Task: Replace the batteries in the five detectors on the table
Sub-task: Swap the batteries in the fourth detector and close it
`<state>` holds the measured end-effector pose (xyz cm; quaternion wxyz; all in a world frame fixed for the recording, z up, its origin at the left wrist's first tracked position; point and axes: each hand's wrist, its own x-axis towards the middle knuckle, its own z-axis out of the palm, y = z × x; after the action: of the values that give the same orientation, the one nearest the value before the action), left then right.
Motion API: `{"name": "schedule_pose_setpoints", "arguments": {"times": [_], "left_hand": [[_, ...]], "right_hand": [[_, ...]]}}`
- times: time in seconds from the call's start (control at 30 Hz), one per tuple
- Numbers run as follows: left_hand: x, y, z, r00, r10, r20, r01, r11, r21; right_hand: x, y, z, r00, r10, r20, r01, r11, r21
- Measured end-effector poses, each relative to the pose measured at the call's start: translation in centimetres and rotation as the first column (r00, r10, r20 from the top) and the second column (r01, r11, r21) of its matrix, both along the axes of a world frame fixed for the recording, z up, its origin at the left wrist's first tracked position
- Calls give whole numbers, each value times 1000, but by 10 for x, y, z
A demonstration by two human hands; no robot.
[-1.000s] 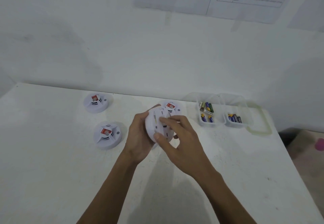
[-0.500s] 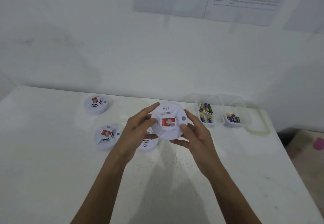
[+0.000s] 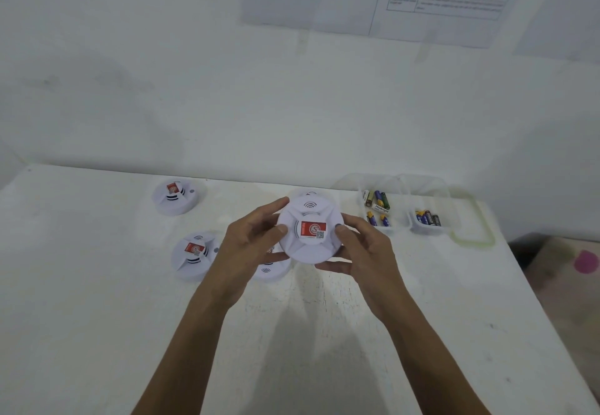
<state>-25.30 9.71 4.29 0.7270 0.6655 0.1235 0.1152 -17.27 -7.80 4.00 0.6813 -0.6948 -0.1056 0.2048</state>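
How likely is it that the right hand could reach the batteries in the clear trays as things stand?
Probably yes, but not at once: the right hand grips the detector. Once it lets go, the batteries lie close by, with nothing between.

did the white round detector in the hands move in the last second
Yes: the white round detector flipped label-up, still left of the clear plastic battery tray.
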Motion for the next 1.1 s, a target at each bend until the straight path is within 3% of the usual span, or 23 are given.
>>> {"name": "schedule_pose_setpoints", "arguments": {"times": [1.1], "left_hand": [[-1,5,-10,999,-41,-4,41,999,33]], "right_hand": [[-2,0,-5,1000,-7,-14,7,1000,1]]}}
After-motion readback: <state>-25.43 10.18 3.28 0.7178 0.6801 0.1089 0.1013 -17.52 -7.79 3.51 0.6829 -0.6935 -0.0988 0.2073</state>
